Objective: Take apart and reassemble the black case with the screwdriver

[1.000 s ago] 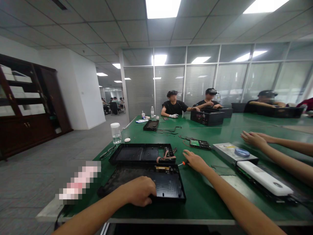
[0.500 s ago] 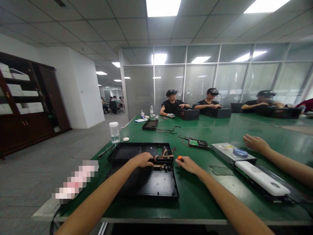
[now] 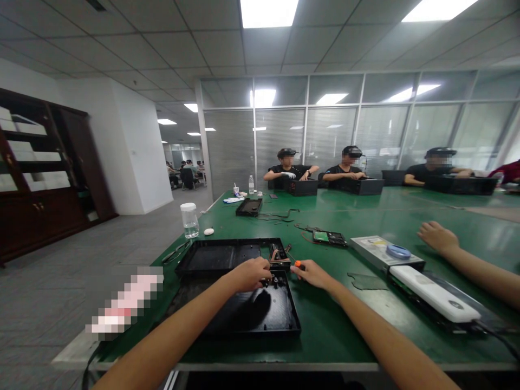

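Observation:
A black plastic case lies opened out, its front half (image 3: 227, 319) nearest me and its back half (image 3: 219, 254) behind. My left hand (image 3: 249, 274) reaches over the front half, fingers curled together at small parts by the inner edge; what they pinch is hidden. In my right hand (image 3: 312, 273), beside the case's right edge, is a screwdriver (image 3: 298, 264) with an orange handle, its thin shaft pointing up and left. A bundle of ribbon wires (image 3: 279, 260) sits in the back half's right corner.
Right of the case are a white device (image 3: 434, 292), a grey metal box (image 3: 376, 252) with a blue roll (image 3: 398, 251) and a neighbour's hand (image 3: 439, 236). A circuit board (image 3: 329, 238) lies behind. At left stand a clear jar (image 3: 189, 221) and pliers (image 3: 176, 253). Several people sit opposite.
My left hand has moved right along the case's inner edge, its fingers now more curled. The case's front half has shifted slightly. My right hand stays nearly still; the neighbour's hand has moved right.

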The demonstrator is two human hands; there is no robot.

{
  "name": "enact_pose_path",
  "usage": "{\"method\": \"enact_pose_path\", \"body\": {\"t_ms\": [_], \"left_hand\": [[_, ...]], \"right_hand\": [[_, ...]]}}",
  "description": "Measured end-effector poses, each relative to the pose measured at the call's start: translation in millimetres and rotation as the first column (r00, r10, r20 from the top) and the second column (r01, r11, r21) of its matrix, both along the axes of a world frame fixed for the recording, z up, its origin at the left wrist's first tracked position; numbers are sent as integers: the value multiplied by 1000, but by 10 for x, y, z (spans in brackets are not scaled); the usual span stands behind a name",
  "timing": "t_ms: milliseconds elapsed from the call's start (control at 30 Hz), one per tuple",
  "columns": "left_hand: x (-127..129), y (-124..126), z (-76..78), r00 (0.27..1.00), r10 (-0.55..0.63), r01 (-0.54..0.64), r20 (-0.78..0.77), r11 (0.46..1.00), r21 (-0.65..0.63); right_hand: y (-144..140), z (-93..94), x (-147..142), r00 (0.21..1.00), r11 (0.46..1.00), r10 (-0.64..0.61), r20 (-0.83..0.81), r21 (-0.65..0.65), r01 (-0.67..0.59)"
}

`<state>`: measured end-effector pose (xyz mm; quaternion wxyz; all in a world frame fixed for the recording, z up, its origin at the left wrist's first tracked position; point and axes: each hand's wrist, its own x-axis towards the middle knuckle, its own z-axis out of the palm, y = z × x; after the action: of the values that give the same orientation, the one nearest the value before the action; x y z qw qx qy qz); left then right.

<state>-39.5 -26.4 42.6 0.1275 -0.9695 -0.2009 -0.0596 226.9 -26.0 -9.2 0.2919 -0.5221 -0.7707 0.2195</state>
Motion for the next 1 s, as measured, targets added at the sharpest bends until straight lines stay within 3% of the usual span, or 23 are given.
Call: {"method": "enact_pose_path", "body": {"t_ms": [100, 300, 700, 900, 1000], "left_hand": [[62, 48, -138, 993, -89, 96, -75, 992, 85], [89, 163, -315, 975, -214, 221, -55, 942, 253], [80, 121, -200, 977, -208, 214, -49, 945, 246], [274, 82, -146, 985, -173, 169, 10, 968, 187], [375, 96, -199, 988, -155, 157, -24, 972, 175]], "right_hand": [[6, 4, 9, 1000, 1000, -9, -13, -30, 8], [-30, 56, -3, 1000, 998, 9, -14, -65, -10], [-135, 56, -318, 991, 986, 118, 66, -126, -109], [-153, 44, -344, 979, 976, 197, 43, -99, -192], [-111, 61, -257, 988, 986, 150, 40, -85, -146]]}}
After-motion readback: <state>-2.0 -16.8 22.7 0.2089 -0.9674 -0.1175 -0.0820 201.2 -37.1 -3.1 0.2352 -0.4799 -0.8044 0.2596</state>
